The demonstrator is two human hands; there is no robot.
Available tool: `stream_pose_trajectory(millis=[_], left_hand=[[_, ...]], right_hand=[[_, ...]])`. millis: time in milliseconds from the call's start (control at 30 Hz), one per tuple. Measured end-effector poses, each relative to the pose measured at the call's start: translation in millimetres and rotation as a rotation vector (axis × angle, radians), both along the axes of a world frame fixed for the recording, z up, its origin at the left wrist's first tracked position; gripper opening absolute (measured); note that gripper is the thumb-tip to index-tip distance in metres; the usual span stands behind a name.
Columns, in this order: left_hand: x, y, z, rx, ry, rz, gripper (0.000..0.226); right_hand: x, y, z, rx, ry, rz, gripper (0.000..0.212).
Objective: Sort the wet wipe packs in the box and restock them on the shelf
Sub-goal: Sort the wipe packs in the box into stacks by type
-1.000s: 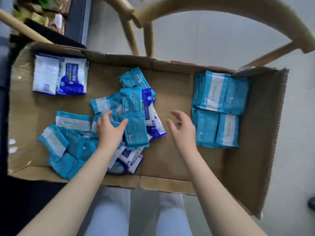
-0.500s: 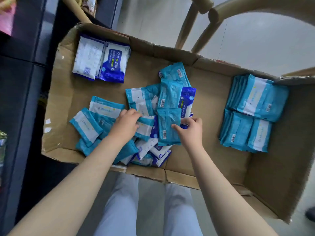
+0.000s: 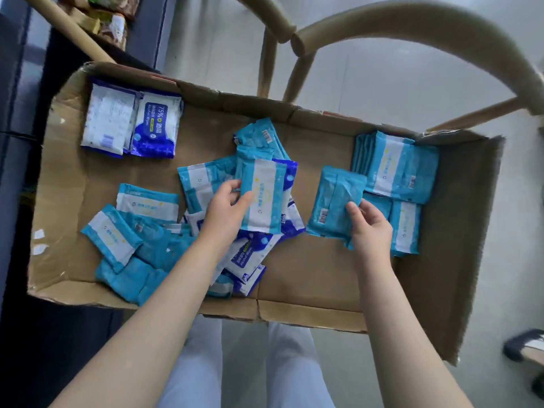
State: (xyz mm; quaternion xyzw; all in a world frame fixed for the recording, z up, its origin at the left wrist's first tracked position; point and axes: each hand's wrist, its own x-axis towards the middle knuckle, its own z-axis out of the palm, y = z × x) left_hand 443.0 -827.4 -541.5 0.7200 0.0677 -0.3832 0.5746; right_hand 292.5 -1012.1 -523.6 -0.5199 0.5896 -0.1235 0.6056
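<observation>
Cardboard box: left hand grips a label-up pack above the middle pile. Right hand holds a barcode-up pack just beside the sorted stacks, right. Dark-blue packs lie far left.

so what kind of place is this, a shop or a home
Probably a small shop or stockroom: a cardboard box of many wet wipe packs, partly stacked by kind, beside a dark shelf of packaged goods.

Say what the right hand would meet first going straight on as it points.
The right hand holds a pack overlapping the sorted teal stack, so probably that stack's left edge; otherwise the box's far wall. Depth unclear.
</observation>
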Motion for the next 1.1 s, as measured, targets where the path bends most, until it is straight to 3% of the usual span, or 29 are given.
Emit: stream_pose_trajectory(millis=[133,300,633,800,933,1100], left_hand=[[-21,-82,-3,-0.105,0.124,-0.001,0.017],[-39,-185,-7,-0.115,0.033,-0.062,0.02],[-63,-270,-38,0.277,-0.305,-0.232,0.013],[-59,-248,-28,0.213,-0.312,-0.206,0.032],[-42,-171,-7,0.129,-0.425,-0.124,0.022],[3,-35,-6,0.366,-0.532,-0.054,0.019]], right_hand=[[-17,-67,9,-0.142,0.065,-0.039,0.015],[-27,-150,-1,-0.322,0.254,-0.009,0.015],[-12,-196,-30,-0.535,0.499,0.093,0.037],[-16,-164,-22,-0.615,0.369,0.125,0.046],[-9,-121,-14,-0.58,0.254,0.222,0.04],[43,-46,-12,-0.525,0.119,0.475,0.031]])
